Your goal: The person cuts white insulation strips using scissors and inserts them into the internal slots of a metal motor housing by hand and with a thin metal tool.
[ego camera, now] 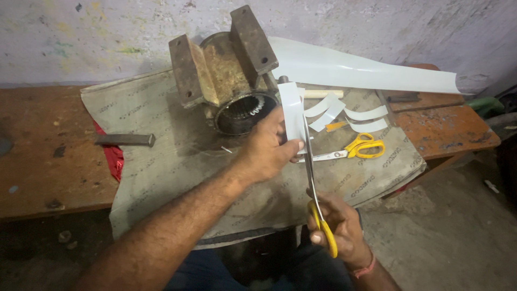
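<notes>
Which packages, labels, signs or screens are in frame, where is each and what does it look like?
No packages, signs or screens.
Printed mat: grey-beige sheet spread over the wooden bench, under the rusty metal housing; faint rows of small repeated grey lettering.
White strip: plain, unprinted, in the left hand; the right hand cuts it with yellow-handled scissors.
</notes>
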